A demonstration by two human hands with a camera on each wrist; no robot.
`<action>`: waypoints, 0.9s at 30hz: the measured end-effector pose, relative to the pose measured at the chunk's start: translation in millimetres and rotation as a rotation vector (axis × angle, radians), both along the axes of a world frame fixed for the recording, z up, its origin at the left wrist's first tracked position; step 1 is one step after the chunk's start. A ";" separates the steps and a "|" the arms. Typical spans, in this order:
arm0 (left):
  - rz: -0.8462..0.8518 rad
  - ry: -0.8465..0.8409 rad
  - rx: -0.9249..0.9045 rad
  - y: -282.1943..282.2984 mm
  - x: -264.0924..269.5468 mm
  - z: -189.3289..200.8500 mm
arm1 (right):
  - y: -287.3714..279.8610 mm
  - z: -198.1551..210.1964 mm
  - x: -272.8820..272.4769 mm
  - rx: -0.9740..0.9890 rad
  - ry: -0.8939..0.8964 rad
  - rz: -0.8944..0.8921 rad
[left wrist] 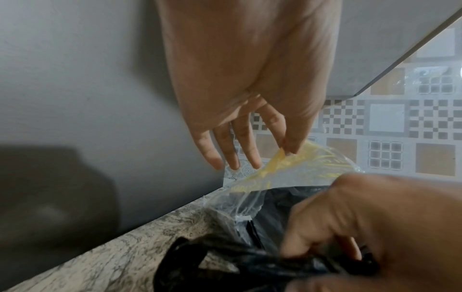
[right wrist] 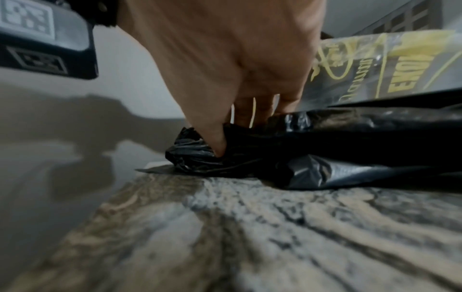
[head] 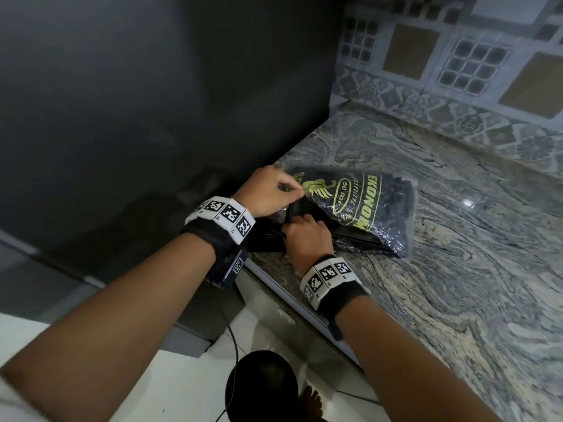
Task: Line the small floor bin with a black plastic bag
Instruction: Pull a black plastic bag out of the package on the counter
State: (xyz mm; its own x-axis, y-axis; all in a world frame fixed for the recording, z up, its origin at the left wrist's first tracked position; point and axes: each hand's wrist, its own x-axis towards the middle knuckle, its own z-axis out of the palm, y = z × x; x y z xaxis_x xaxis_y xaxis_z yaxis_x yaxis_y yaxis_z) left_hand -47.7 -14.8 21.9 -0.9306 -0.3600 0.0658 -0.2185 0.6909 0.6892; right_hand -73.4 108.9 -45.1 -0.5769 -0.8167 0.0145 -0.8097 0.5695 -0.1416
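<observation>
Hands: left (head: 268, 190) pinches clear pack (head: 359, 208); right (head: 307, 239) grips crumpled black bag (right wrist: 250, 158).

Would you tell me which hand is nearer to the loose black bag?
Right. The right hand grips the black bag; the left hand pinches the clear pack wrapper above it.

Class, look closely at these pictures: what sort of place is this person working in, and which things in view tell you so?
Most likely a home kitchen. A marbled stone countertop meets a patterned tile backsplash, and a pack of black plastic bags lies on it.
</observation>
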 end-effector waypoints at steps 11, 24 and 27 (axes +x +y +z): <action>0.333 0.114 0.087 -2.0 80.0 10.5 | 34.5 45.0 12.6 -0.395 -0.208 0.160; 0.557 0.365 0.817 72.0 153.2 9.2 | 50.8 74.2 48.9 -0.550 -0.253 0.297; 0.523 0.408 0.783 85.2 169.6 17.3 | 61.5 81.9 63.1 -0.557 -0.312 0.324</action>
